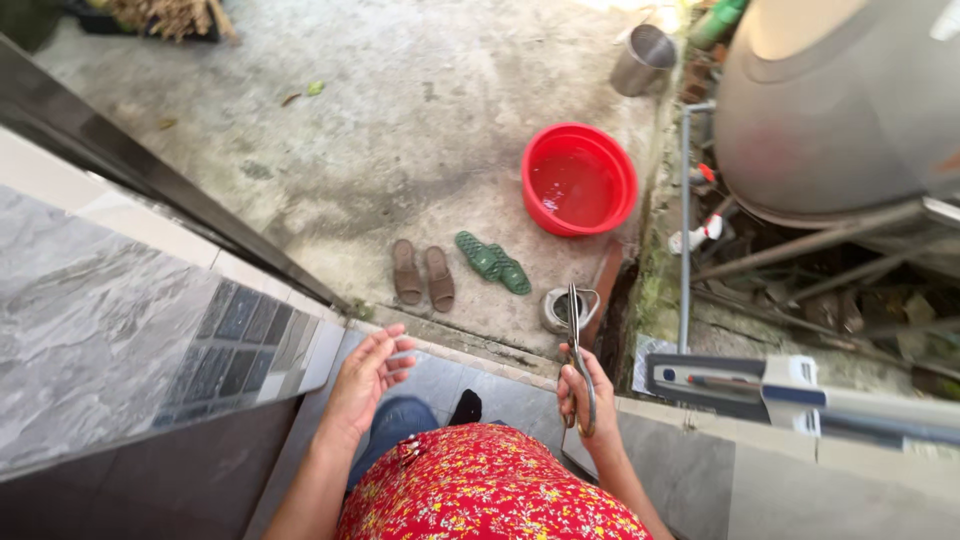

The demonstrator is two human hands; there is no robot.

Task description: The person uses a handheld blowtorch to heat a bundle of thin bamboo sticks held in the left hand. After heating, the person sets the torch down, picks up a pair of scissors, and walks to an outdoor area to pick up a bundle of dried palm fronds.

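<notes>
Scissors (577, 352) are standing blades-up and closed in the right hand (585, 395), whose fingers are clamped through the handles, while the left hand (366, 378) is hovering empty with fingers apart, so stumbling at the step (480, 385) above the wet concrete (400, 150) could be driving the points upward.

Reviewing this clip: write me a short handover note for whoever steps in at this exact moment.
Right hand: closed around the handles of the scissors, blades pointing up and away, closed.
Left hand: open, palm turned inward, holding nothing.
Ahead on the concrete yard: red basin with water, brown slippers, green slippers, small kettle near the step.
Done: scissors in hand.
Left: nothing shows as cut yet; the hands are not at any material.
</notes>
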